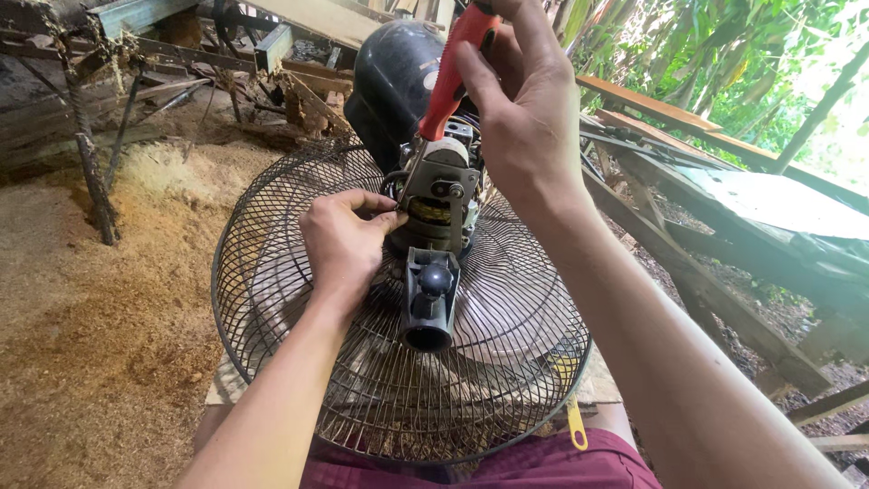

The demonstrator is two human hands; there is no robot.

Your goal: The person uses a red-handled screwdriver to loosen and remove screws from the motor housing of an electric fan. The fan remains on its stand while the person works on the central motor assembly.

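Sawdust floor (100, 299), open shed | fan (398, 362) face-down on lap, motor (439, 186) bared | right hand (520, 118) fisted on red screwdriver (453, 72) | left hand (344, 240) pinching at motor's edge — keep the tip square, press straight down.

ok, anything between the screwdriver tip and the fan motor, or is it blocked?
Nothing visible blocks it. The right hand holds the red-handled screwdriver with its tip down at the exposed fan motor. The left hand pinches the motor's side, clear of the tip. The black motor cover sits behind.
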